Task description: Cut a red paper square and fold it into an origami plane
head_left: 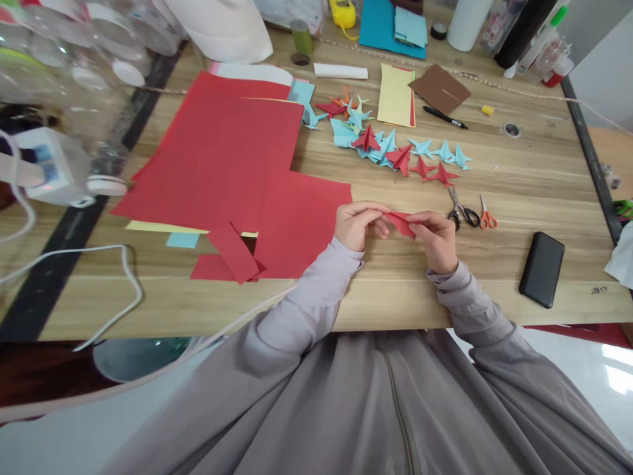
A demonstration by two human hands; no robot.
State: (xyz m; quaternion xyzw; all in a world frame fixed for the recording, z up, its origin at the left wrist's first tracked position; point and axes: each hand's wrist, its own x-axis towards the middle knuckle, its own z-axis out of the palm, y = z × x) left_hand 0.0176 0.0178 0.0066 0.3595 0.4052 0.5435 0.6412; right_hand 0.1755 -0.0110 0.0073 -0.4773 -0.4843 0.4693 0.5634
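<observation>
A small folded piece of red paper is held between my two hands, just above the wooden table. My left hand pinches its left end with closed fingers. The fingers of my right hand are closed on its right end. Beyond my hands lie several folded paper figures, some light blue and some red. Large red paper sheets are stacked to the left, with narrow red strips at their front edge.
Black-handled scissors and orange-handled scissors lie right of my right hand, with a black phone farther right. Yellow paper, brown paper and a black pen lie farther back. Plastic bottles crowd the left.
</observation>
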